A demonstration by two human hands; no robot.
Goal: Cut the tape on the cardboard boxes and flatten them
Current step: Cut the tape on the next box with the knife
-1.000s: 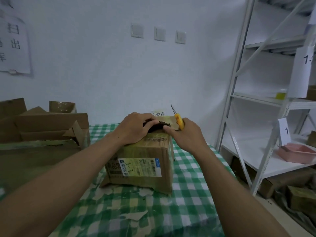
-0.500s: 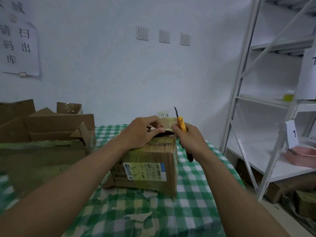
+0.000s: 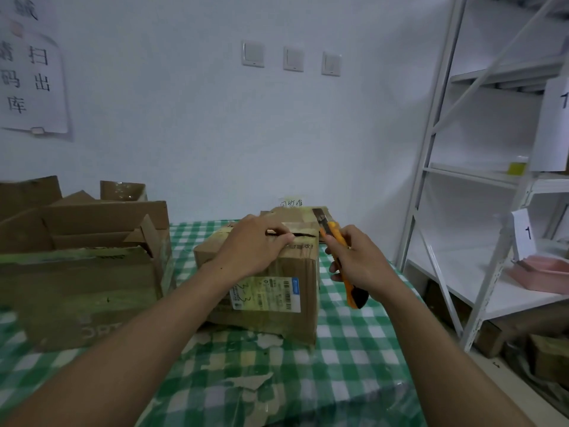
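Head view showed the box [image 3: 295, 266] standing on the checked table [image 3: 338, 365], its top seam partly split. The left hand [image 3: 255, 241] lay on top, fingers curled over a flap edge. The right hand [image 3: 357, 260] gripped an orange knife [image 3: 333, 231], blade at the box's top right corner.

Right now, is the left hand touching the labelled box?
Touching. Head view shows the left hand resting on the box top, fingers curled at its slit.
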